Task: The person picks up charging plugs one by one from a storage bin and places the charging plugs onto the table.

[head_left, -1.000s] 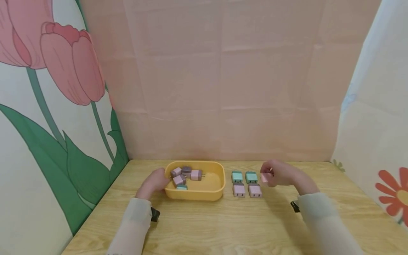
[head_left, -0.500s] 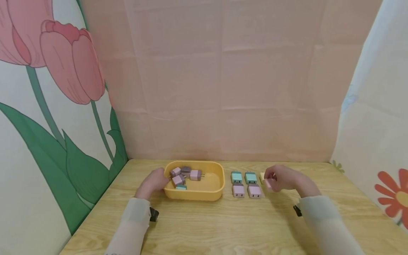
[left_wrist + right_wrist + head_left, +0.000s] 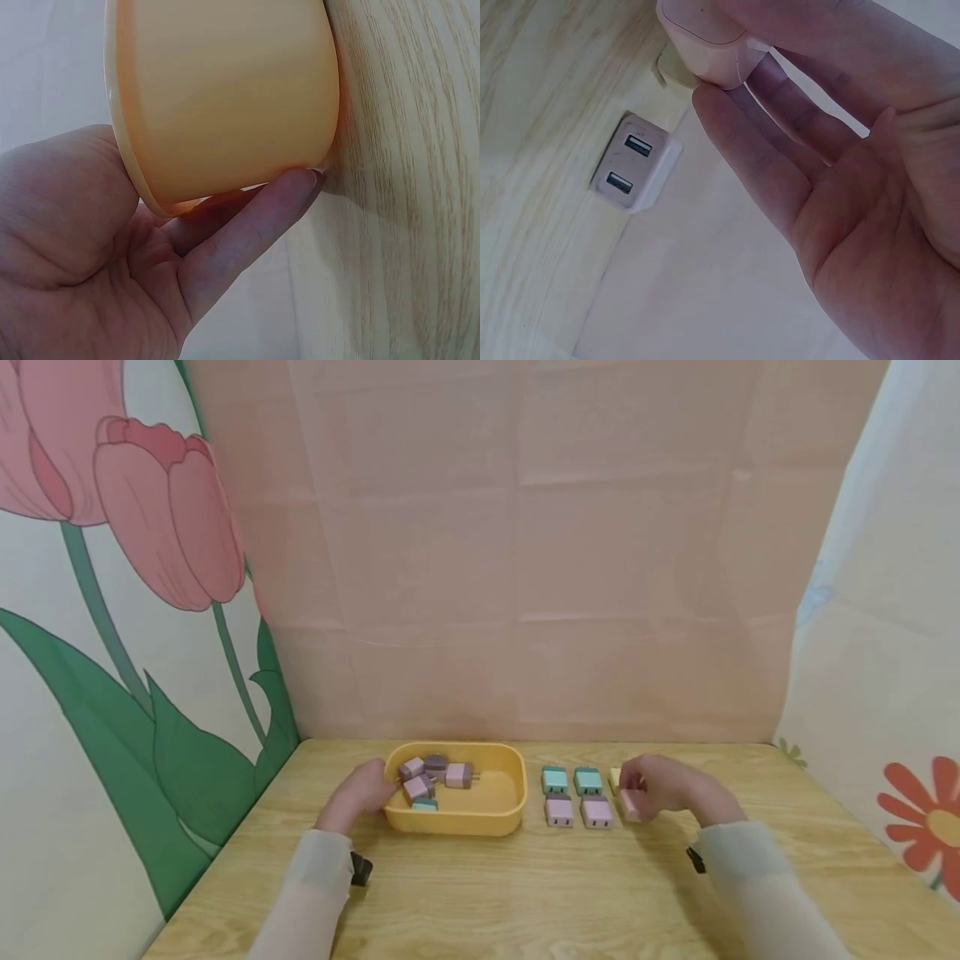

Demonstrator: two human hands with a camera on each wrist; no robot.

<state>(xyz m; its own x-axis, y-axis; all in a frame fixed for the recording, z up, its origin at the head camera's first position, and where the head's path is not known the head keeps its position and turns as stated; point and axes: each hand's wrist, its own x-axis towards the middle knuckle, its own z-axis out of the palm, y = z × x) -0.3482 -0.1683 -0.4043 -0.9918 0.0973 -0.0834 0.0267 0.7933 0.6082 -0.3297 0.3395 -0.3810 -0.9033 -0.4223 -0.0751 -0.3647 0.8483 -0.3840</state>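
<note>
My left hand (image 3: pixel 362 789) holds the left end of a yellow plastic bin (image 3: pixel 457 823). In the left wrist view its fingers (image 3: pixel 247 229) lie along the outer wall, and the thumb tip is hidden behind the rim. Several pink-and-mauve USB plug chargers (image 3: pixel 458 775) and a mint-green charger (image 3: pixel 424 805) lie inside. My right hand (image 3: pixel 663 789) pinches a pink charger (image 3: pixel 709 49) just right of two rows of chargers. Whether it touches the table is unclear. Behind it sits a pale yellow charger (image 3: pixel 615 779), partly covered by the hand.
Two mint-green chargers (image 3: pixel 555 780) form the back row, with two pink-and-mauve chargers (image 3: pixel 558 811) in front, USB ports toward me. The wooden table (image 3: pixel 487 893) meets a pink backdrop (image 3: pixel 517 610) behind. Flower-printed panels (image 3: pixel 855 693) stand at both sides.
My right hand has moved toward me with the pink charger, from the back row to the front row. The pale yellow charger has come into view behind it. The left hand stays on the bin.
</note>
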